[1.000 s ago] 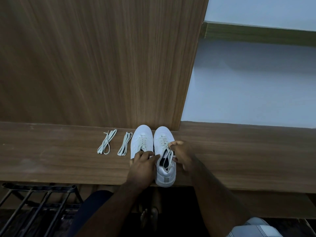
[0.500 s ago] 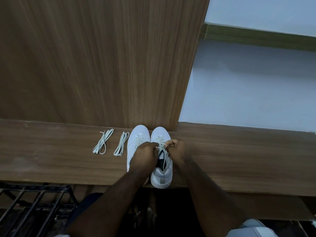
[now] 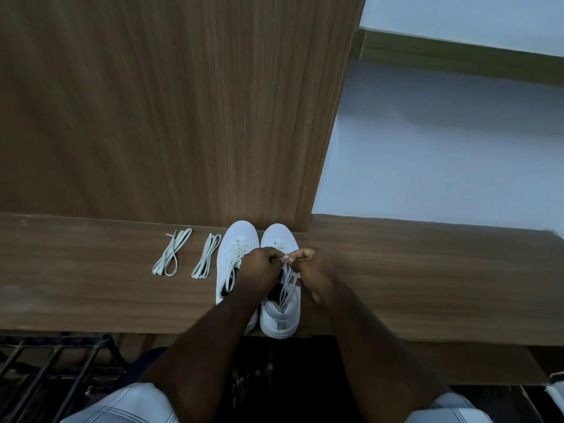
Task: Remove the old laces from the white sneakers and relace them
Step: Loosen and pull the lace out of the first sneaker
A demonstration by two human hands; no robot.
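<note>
Now pinching the lace (image 3: 286,280) of the right sneaker (image 3: 282,315) between both hands, left hand (image 3: 259,270) and right hand (image 3: 309,267), fingers curled.

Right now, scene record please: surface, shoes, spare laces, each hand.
surface: wooden shelf
left sneaker: laced, partly behind the left forearm
right sneaker: lace loosened, ends lifted
spare laces: two folded bundles left of the shoes
left hand: pinches the lace
right hand: pinches the lace
</note>
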